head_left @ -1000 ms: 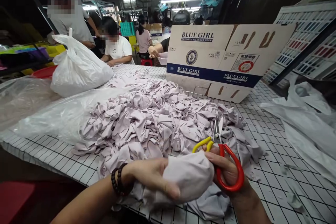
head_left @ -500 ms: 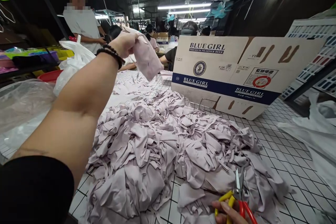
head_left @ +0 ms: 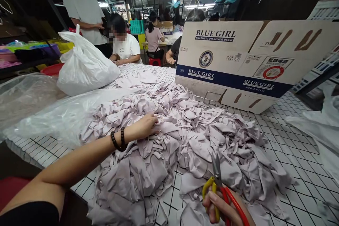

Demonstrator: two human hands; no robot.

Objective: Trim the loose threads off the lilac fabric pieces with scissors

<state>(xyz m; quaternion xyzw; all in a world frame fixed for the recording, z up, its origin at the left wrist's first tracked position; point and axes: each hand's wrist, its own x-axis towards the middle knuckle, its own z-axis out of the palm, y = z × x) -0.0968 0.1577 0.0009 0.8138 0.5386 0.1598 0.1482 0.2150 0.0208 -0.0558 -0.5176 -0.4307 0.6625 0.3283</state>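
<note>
A wide heap of crumpled pale mauve cloth pieces (head_left: 150,173) with narrow strips covers the middle of the table. My left hand (head_left: 144,126), with dark beads around its wrist, is down on the heap's upper middle. Its fingers are curled into the cloth, and their tips are partly hidden. At the lower right, my right hand (head_left: 222,206) grips scissors (head_left: 216,171) with red and yellow handles. The blades point up and away, slightly apart, over the near right part of the heap.
A BLUE GIRL beer carton (head_left: 225,54) stands behind the heap on the grid-patterned table (head_left: 296,169). Left are a full white plastic bag (head_left: 86,65) and clear plastic sheeting (head_left: 63,113). Another white bag (head_left: 315,123) lies right. Several people sit or stand beyond the table.
My left hand has come down from above the far side onto the heap; the cloth piece it held up is no longer raised. My right hand with the scissors has shifted slightly left.
</note>
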